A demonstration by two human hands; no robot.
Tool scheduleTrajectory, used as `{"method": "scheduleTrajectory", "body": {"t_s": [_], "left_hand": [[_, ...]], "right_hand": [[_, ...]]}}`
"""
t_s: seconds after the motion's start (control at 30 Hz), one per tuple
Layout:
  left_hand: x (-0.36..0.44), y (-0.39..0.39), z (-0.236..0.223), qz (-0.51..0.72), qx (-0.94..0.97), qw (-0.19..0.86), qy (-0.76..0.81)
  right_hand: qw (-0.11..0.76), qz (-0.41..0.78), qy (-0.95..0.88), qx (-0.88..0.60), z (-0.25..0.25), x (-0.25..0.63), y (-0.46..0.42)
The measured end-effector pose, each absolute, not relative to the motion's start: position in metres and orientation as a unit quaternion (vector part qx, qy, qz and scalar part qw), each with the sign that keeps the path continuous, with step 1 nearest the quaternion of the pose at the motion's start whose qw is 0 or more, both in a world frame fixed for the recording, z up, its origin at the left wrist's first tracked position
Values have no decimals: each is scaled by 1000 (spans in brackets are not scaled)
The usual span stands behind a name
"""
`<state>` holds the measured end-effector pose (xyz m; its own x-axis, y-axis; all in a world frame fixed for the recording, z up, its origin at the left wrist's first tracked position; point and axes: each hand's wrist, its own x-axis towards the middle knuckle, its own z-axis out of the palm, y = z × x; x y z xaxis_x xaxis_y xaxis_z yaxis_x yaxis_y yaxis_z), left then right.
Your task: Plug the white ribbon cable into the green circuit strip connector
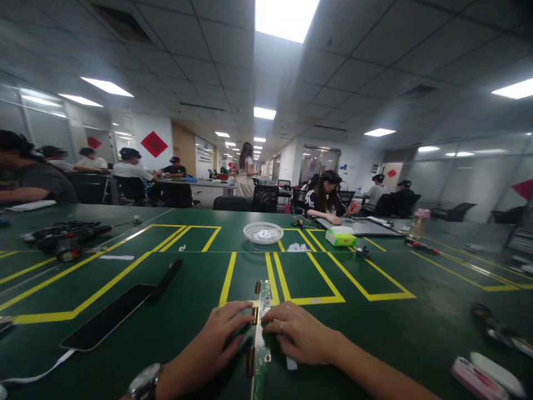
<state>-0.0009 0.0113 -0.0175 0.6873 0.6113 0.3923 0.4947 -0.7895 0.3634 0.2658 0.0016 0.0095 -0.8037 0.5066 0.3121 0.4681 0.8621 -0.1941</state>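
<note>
A long, narrow green circuit board (262, 353) with brown flat tabs along its left edge runs away from me over the green table, at bottom centre. My left hand (216, 333) lies on its left side, fingers stretched out to a brown tab (255, 315) and thumb apart from them. From the right, my right hand (297, 331) reaches over the board's edge, its fingers bent and their tips on the board. It wears rings. A small white piece (291, 363) shows partly under that hand.
Yellow tape outlines (320, 300) mark the table. Beyond the board stand a white round basket (263, 233) and a green tissue pack (340, 236). A black tablet-like device (110, 316) with a cable lies left, a pink-and-white case (478, 378) at lower right. Several people sit farther off.
</note>
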Motion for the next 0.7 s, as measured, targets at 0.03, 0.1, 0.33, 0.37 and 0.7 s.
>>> {"method": "scheduleTrajectory", "body": {"t_s": [0.03, 0.1, 0.33, 0.37, 0.7], "left_hand": [[-1, 13, -21, 264, 904, 111, 317], [-2, 15, -25, 273, 897, 107, 330], [-3, 15, -22, 266, 905, 113, 312], [-3, 15, -22, 269, 905, 115, 309], [-5, 14, -18, 286, 892, 157, 312]], "right_hand": [[184, 47, -941, -280, 7, 268, 4], [204, 25, -915, -348, 1, 277, 13], [194, -40, -805, -559, -11, 314, 41], [185, -43, -805, -562, -11, 315, 42], [145, 13, -814, -563, -8, 314, 40]]}}
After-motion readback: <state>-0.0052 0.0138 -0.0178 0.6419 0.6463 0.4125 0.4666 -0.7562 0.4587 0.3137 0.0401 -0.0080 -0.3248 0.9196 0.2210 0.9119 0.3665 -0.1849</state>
